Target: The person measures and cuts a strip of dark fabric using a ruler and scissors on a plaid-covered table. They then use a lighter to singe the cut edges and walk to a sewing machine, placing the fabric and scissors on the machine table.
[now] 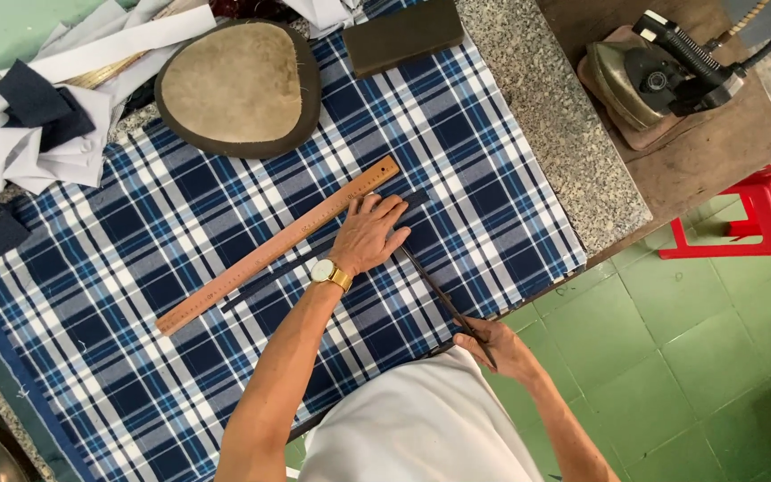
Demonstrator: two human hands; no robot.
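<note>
We press our left hand [369,234], fingers spread flat and gripping nothing, on the blue plaid cloth [180,259] just beside the wooden ruler [278,245], a narrow dark strip [287,266] lying under the palm. Our right hand [501,348] is closed around the handles of the dark scissors [443,299], blades pointing toward the left hand. A padded oval pressing cushion [238,85] and an iron [658,76] lie well apart

No packages, no labels, no signs, no screens anywhere in view
</note>
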